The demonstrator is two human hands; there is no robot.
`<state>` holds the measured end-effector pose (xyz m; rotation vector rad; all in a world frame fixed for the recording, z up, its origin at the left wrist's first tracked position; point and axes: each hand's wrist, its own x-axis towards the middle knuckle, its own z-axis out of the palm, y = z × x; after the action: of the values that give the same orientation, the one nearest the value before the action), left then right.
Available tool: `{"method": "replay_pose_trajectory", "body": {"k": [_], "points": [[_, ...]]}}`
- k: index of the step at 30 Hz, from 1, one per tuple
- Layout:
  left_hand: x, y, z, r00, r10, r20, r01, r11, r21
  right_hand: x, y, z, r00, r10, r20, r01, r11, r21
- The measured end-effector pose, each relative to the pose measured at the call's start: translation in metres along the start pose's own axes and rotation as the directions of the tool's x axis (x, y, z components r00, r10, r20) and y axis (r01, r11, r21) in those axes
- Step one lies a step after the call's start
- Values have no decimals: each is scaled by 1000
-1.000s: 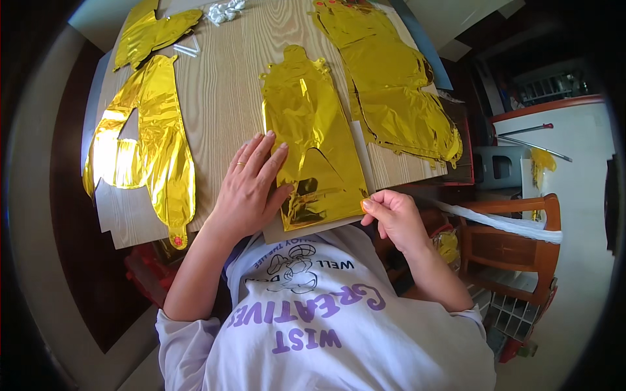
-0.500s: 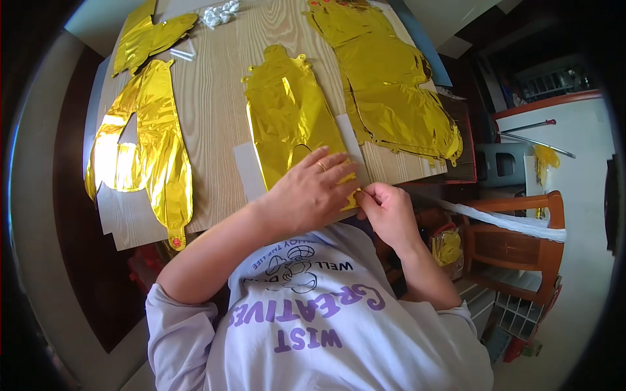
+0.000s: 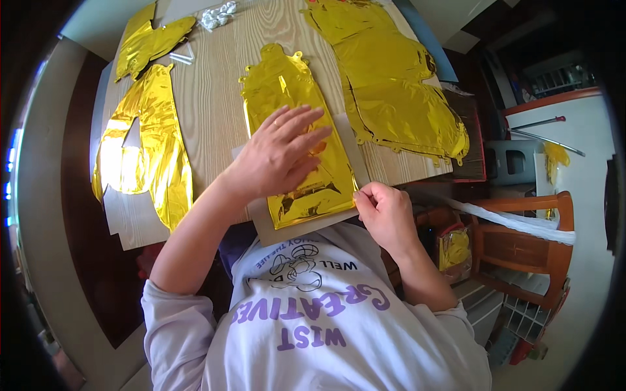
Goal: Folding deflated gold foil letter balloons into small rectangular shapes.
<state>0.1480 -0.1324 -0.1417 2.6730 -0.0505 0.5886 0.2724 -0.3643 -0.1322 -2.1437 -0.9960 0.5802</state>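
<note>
A flat gold foil balloon (image 3: pixel 332 163) lies lengthwise in front of me, its tabbed narrow end pointing away. Beneath its near end shows a pale card sheet (image 3: pixel 267 225). My left hand (image 3: pixel 283 153) is over the middle of the balloon with fingers spread, holding nothing; whether the palm touches the foil I cannot tell. At the balloon's near right corner, my right hand (image 3: pixel 386 212) has thumb and forefinger pinched on the foil edge. Creases run across the foil close to that end.
More flat gold foil balloons lie on the wooden table (image 3: pixel 215 98): a forked one (image 3: pixel 153 143) at left and a large stack (image 3: pixel 391 85) at right. White bundled pieces (image 3: pixel 218 16) and thin clear strips (image 3: pixel 186 53) are farther back. A wooden chair (image 3: pixel 521 241) stands at right.
My left hand has lifted off the balloon's near right end and moved left and away, uncovering the near edge. My right hand stays pinched at the corner.
</note>
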Motion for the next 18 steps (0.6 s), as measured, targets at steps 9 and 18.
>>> {"method": "replay_pose_trajectory", "body": {"k": [9, 18], "points": [[-35, 21, -4, 986, -111, 121, 111, 994, 3, 8, -5, 3, 990, -121, -70, 113, 989, -99], [-33, 17, 6, 986, -118, 114, 118, 993, 7, 8, -10, 4, 984, -153, -91, 104, 911, -398]]}}
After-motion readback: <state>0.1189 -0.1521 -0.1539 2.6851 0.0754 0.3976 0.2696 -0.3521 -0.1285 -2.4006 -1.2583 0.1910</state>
